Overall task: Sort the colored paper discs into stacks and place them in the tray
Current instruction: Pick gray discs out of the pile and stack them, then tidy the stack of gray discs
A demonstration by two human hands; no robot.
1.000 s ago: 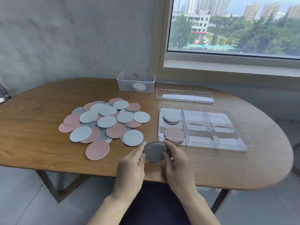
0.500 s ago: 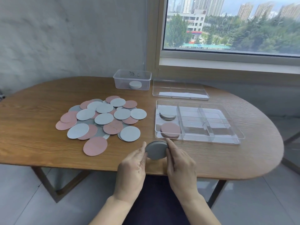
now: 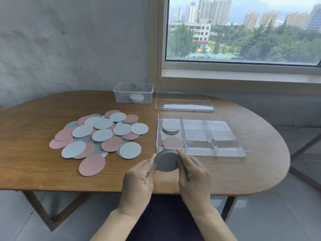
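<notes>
A stack of dark grey discs [image 3: 166, 160] sits near the table's front edge, held from both sides. My left hand [image 3: 139, 181] grips its left rim and my right hand [image 3: 192, 176] grips its right rim. Just behind the stack stands the clear divided tray [image 3: 225, 152]. Its left compartments hold a grey disc stack [image 3: 171, 130] at the back and a pink disc stack [image 3: 173, 142] at the front. A loose pile of pink, pale blue and grey discs [image 3: 102, 134] spreads over the table to the left.
A small clear box [image 3: 133, 87] with a white disc stack [image 3: 137, 97] stands at the back. The tray's clear lid [image 3: 184, 103] lies beside it. The wooden table [image 3: 251, 171] rounds off at the right; a wall and window are behind.
The view has tilted up a little. Both hands keep their hold on the grey stack, which has shifted slightly towards the tray's front left corner.
</notes>
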